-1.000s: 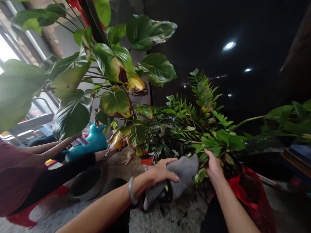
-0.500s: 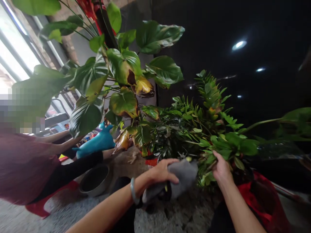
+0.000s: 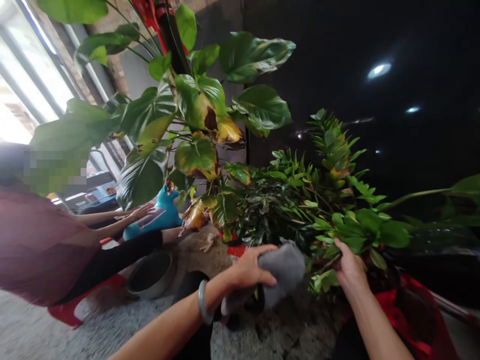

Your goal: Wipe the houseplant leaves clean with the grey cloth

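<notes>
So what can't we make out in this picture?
In the head view:
Grey cloth: blurred, and partly hidden by the left hand.
Right hand: some fingers hidden behind the hand itself.
Red bag: bottom cut off by the lower edge.
Tall plant: top cut off by the upper edge.

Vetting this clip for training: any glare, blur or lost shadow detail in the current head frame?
Head view: the bright, grey-barred window is washed out; head view: white glare spots, probably reflections, on the glossy black wall; head view: the soft grey cloth-like bundle in the left hand looks smeared; head view: deep shadow inside the red bag-like container.
</notes>
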The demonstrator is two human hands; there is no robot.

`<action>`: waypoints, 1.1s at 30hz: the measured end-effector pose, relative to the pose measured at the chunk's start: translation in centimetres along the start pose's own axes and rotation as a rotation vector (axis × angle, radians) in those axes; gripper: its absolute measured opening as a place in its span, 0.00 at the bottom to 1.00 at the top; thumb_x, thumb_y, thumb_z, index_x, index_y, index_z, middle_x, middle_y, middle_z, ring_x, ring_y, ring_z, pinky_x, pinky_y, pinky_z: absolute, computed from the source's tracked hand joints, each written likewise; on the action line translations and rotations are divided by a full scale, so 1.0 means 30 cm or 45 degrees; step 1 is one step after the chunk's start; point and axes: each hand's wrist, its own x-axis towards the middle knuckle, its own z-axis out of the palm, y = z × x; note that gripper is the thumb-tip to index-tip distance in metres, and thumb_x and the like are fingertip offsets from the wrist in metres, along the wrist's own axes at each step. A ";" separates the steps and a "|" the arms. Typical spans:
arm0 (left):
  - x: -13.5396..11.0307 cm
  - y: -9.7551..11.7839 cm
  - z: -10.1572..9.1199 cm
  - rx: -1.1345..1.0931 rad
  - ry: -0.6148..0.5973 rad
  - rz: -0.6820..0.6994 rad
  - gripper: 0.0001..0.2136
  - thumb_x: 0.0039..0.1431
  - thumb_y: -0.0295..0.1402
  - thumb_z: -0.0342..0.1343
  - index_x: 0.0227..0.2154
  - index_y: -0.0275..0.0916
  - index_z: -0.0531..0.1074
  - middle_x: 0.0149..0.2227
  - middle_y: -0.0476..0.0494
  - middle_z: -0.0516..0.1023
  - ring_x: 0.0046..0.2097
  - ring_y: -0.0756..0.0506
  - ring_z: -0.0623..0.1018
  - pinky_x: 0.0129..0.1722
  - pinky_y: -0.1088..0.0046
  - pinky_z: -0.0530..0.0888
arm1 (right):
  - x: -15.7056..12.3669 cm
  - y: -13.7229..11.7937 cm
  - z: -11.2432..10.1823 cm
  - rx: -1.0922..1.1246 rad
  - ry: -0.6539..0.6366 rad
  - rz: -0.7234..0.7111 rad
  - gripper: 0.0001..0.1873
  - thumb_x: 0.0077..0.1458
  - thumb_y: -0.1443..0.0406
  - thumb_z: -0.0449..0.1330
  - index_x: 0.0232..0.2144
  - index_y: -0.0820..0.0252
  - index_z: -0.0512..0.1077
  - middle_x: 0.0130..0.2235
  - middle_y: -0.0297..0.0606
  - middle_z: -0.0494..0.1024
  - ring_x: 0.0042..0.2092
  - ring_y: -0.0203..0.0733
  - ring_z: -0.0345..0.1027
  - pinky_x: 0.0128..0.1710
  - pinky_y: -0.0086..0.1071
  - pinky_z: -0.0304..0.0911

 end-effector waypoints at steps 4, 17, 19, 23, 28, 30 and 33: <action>-0.089 0.072 -0.068 -0.048 0.024 0.079 0.35 0.28 0.29 0.70 0.48 0.42 0.75 0.48 0.48 0.77 0.51 0.37 0.73 0.52 0.66 0.68 | -0.002 -0.015 -0.005 0.012 0.081 -0.050 0.11 0.31 0.66 0.68 0.25 0.59 0.74 0.20 0.28 0.77 0.20 0.38 0.70 0.21 0.31 0.70; -0.099 -0.031 -0.038 0.107 -0.035 0.205 0.32 0.30 0.28 0.69 0.47 0.43 0.77 0.50 0.46 0.78 0.52 0.37 0.74 0.56 0.63 0.66 | 0.029 0.043 -0.022 -0.010 0.164 -0.117 0.11 0.32 0.68 0.67 0.25 0.58 0.73 0.21 0.27 0.75 0.21 0.38 0.69 0.18 0.31 0.68; -0.133 0.016 -0.101 0.019 0.198 0.260 0.31 0.32 0.30 0.69 0.48 0.43 0.76 0.51 0.46 0.77 0.54 0.37 0.72 0.56 0.64 0.66 | 0.037 0.038 -0.030 0.006 0.156 -0.090 0.09 0.34 0.68 0.66 0.24 0.57 0.73 0.21 0.28 0.76 0.21 0.39 0.70 0.19 0.33 0.68; -0.078 0.132 -0.240 -0.103 0.916 0.378 0.33 0.38 0.34 0.65 0.53 0.39 0.70 0.51 0.45 0.75 0.53 0.38 0.72 0.53 0.65 0.68 | 0.027 0.032 -0.018 0.054 0.246 -0.071 0.09 0.36 0.68 0.65 0.25 0.55 0.73 0.23 0.28 0.77 0.23 0.41 0.70 0.20 0.35 0.70; -0.049 -0.008 -0.169 -0.065 0.850 0.214 0.31 0.36 0.33 0.63 0.50 0.36 0.71 0.45 0.43 0.77 0.47 0.39 0.74 0.51 0.62 0.69 | -0.024 0.048 0.019 0.041 0.305 -0.102 0.09 0.36 0.67 0.66 0.26 0.57 0.75 0.26 0.29 0.78 0.26 0.39 0.71 0.23 0.32 0.70; -0.111 -0.092 -0.114 -0.025 0.633 0.118 0.31 0.33 0.30 0.65 0.47 0.38 0.73 0.46 0.45 0.78 0.50 0.38 0.73 0.54 0.62 0.67 | -0.037 0.048 0.022 0.029 0.311 -0.106 0.09 0.35 0.66 0.66 0.26 0.58 0.75 0.25 0.29 0.77 0.25 0.38 0.70 0.23 0.31 0.69; -0.210 -0.105 -0.113 -0.014 0.524 0.052 0.31 0.31 0.29 0.66 0.47 0.39 0.75 0.47 0.45 0.78 0.51 0.36 0.73 0.54 0.62 0.67 | -0.043 0.040 0.013 0.017 0.321 -0.107 0.11 0.34 0.66 0.67 0.26 0.58 0.75 0.24 0.30 0.76 0.24 0.38 0.69 0.22 0.31 0.68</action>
